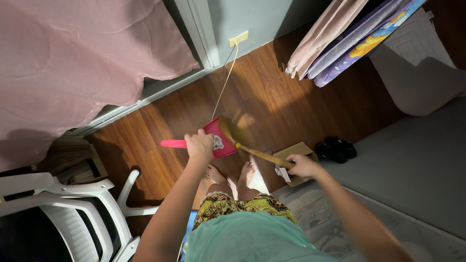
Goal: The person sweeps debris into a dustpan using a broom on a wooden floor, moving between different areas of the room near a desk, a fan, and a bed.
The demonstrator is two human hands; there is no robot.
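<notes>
Broom diagonal, bristles seemingly toward dustpan

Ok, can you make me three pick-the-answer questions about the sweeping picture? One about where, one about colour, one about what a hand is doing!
1. Where is the white plastic chair?
A. lower left
B. upper right
C. centre

2. What colour is the dustpan?
A. green
B. pink-red
C. blue

3. What is the right hand doing?
A. hanging open
B. resting on the chair
C. closed on the broom handle

Answers: 1 A, the chair fills the lower left corner. 2 B, the dustpan by the left hand is pink-red. 3 C, the fingers wrap the wooden handle.
</notes>
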